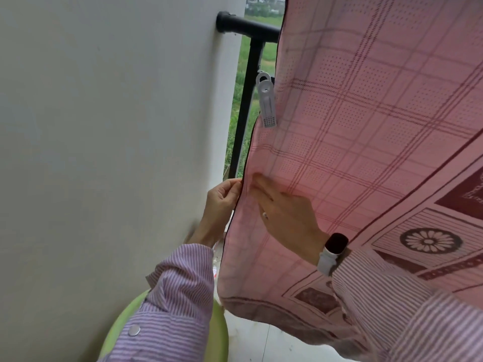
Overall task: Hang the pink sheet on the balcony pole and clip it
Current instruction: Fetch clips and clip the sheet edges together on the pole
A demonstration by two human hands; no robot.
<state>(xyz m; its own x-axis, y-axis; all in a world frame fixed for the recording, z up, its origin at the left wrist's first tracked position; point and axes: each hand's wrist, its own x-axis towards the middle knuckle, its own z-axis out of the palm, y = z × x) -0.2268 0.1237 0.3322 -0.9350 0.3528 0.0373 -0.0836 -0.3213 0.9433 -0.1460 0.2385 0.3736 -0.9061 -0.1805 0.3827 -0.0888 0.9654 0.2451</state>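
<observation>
Head view shows my left hand (222,197) pinching the dark hem of the thin pink checked cotton sheet (366,113), which hangs over the black metal balcony pole (251,24); my right hand (285,207) lies flat on it, fingers straight. One white plastic clip (266,103) holds the edge; tugging could pop it loose.

White wall (104,126) at left; black railing (245,105) beside it; green field (261,61) beyond; daylight.

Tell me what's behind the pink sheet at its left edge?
Behind the pink sheet, a black railing and green field show. The rest of the railing is covered.
</observation>
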